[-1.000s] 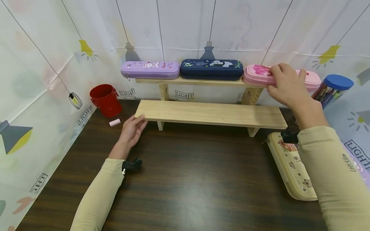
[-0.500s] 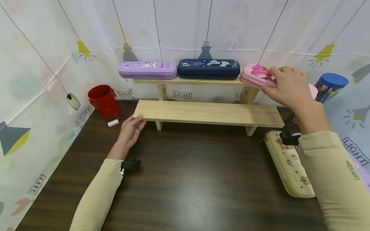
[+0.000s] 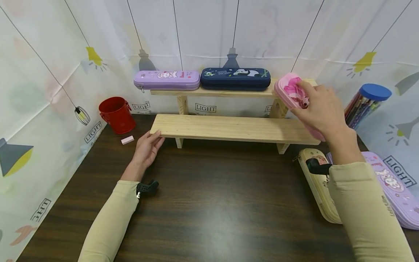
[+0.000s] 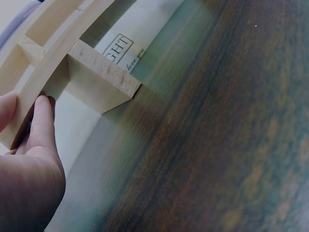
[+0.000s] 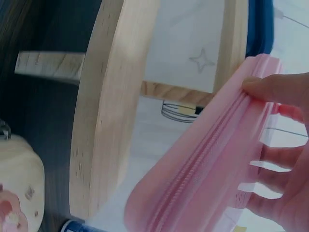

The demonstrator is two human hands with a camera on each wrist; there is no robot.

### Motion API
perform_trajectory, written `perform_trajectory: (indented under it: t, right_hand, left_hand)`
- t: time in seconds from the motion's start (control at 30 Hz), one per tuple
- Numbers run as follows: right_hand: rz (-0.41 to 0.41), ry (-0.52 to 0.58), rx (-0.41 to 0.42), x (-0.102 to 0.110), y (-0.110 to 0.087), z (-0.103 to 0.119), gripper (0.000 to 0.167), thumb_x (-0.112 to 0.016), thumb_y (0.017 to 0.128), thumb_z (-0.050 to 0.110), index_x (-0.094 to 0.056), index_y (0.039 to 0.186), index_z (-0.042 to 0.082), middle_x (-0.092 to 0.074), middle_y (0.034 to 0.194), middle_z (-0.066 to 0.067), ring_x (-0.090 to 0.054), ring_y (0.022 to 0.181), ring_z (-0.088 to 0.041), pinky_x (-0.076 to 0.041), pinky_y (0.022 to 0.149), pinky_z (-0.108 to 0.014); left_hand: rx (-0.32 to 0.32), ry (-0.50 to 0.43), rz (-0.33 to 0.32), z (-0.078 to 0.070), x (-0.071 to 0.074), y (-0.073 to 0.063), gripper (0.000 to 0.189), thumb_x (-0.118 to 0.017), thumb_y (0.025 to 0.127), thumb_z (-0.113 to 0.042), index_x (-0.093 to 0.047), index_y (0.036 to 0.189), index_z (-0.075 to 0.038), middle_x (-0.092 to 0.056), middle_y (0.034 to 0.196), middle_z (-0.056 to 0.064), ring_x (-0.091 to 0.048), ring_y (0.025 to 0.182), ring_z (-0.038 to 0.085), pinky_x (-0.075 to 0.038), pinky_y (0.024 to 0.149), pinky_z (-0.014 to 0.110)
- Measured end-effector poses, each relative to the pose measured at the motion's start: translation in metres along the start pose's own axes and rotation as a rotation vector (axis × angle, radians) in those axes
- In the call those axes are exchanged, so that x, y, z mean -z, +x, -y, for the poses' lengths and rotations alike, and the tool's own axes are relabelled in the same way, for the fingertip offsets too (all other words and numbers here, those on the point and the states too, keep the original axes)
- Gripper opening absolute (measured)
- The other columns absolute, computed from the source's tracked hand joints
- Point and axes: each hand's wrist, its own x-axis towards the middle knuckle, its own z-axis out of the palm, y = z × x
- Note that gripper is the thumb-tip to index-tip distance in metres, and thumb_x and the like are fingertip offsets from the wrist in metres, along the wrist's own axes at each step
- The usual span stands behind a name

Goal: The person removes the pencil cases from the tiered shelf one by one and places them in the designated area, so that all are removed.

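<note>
A: What is in the right hand (image 3: pixel 322 109)?

B: A pink pencil case (image 3: pixel 289 87), grasped with the thumb on one side and the fingers on the other, its zip (image 5: pixel 203 150) facing the wrist camera. It tilts at the right end of a wooden upper shelf (image 3: pixel 222 93); whether it touches the wood cannot be told.

A: And the left hand (image 3: pixel 146 149)?

B: Its grip pinches the front left corner of the lower shelf (image 3: pixel 229 128), thumb above, fingers beneath.

A: Any lettering for the record?

B: A boxed "LIGHT" repeats across the printed backdrop (image 3: pixel 206 29); in the left wrist view, "GHT" shows with "love you" below. "Lets Slim" runs along the right sleeve (image 3: pixel 360 207). The print on the navy panda pencil case (image 3: pixel 235 83) is too small to read.

A: What sits beside that one?

B: A lilac pencil case (image 3: pixel 167 82), just to its left on the upper shelf.

A: And lower down, on the desk (image 3: pixel 209 203)?

B: A red bucket (image 3: pixel 117 116) near a small pale block (image 3: pixel 127 139) at left; at right, a cream pencil case (image 3: pixel 314 185) and a second lilac pencil case (image 3: pixel 392 185), both partly covered by the sleeve. Beyond them is a blue-lidded jar of pens (image 3: pixel 374 92).
</note>
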Motion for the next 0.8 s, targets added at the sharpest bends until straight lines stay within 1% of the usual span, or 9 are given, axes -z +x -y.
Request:
perform_trajectory:
  t: [0.13,0.27,0.37,0.43,0.5,0.63,0.8]
  right_hand:
    - [0.025,0.033,-0.028,-0.002,-0.008,0.005,0.082,-0.068,0.087,0.038,-0.028,0.157,0.02,-0.051,0.117,-0.03,-0.045,0.095,-0.042,-0.045,0.068,-0.056]
    - [0.032,0.053,-0.041,-0.004,-0.019,0.011,0.083,-0.069,0.086,0.042,-0.028,0.157,0.024,-0.054,0.119,-0.029,-0.048,0.093,-0.042,-0.048,0.068,-0.059]
    - [0.031,0.082,-0.056,-0.007,-0.029,0.014,0.085,-0.07,0.086,0.044,-0.027,0.157,0.028,-0.052,0.132,-0.029,-0.05,0.105,-0.047,-0.048,0.077,-0.068]
    - [0.031,0.111,-0.068,-0.011,-0.036,0.016,0.086,-0.071,0.085,0.044,-0.026,0.157,0.03,-0.048,0.139,-0.029,-0.048,0.113,-0.049,-0.046,0.084,-0.073]
    - [0.023,0.13,-0.077,-0.015,-0.044,0.017,0.087,-0.072,0.085,0.044,-0.026,0.157,0.032,-0.047,0.142,-0.028,-0.047,0.117,-0.049,-0.044,0.087,-0.076]
    - [0.011,0.157,-0.085,-0.023,-0.06,0.02,0.087,-0.071,0.085,0.048,-0.026,0.157,0.033,-0.05,0.133,-0.028,-0.05,0.105,-0.045,-0.047,0.079,-0.07]
    - [0.025,0.188,-0.097,-0.027,-0.075,0.023,0.088,-0.071,0.085,0.053,-0.025,0.157,0.034,-0.051,0.133,-0.028,-0.051,0.105,-0.045,-0.049,0.077,-0.068]
  left_hand:
    - [0.004,-0.002,-0.004,0.0,0.0,0.0,0.061,-0.058,0.1,-0.012,-0.031,0.154,-0.008,-0.045,0.15,0.011,-0.063,0.115,0.007,-0.048,0.105,0.023]
    - [-0.001,-0.004,-0.005,0.0,0.0,0.001,0.061,-0.058,0.1,-0.013,-0.031,0.154,-0.009,-0.041,0.154,0.012,-0.06,0.121,0.008,-0.047,0.107,0.023]
    - [-0.002,-0.012,-0.006,0.0,0.0,0.001,0.061,-0.059,0.1,-0.012,-0.032,0.154,-0.008,-0.043,0.153,0.013,-0.062,0.119,0.008,-0.047,0.106,0.024]
    - [-0.005,-0.014,-0.006,0.001,0.0,0.001,0.06,-0.059,0.099,-0.012,-0.033,0.154,-0.007,-0.045,0.15,0.012,-0.064,0.115,0.008,-0.048,0.105,0.023]
    - [-0.006,-0.012,-0.005,0.002,0.001,0.002,0.06,-0.058,0.1,-0.011,-0.032,0.154,-0.007,-0.047,0.146,0.011,-0.065,0.112,0.007,-0.05,0.103,0.022]
    - [-0.013,-0.013,-0.002,0.003,0.001,0.003,0.06,-0.058,0.1,-0.011,-0.032,0.154,-0.007,-0.05,0.142,0.01,-0.066,0.11,0.006,-0.05,0.103,0.023]
    - [-0.017,-0.014,0.001,0.001,0.002,0.003,0.061,-0.06,0.099,-0.011,-0.033,0.153,-0.007,-0.049,0.146,0.011,-0.065,0.113,0.007,-0.046,0.107,0.025]
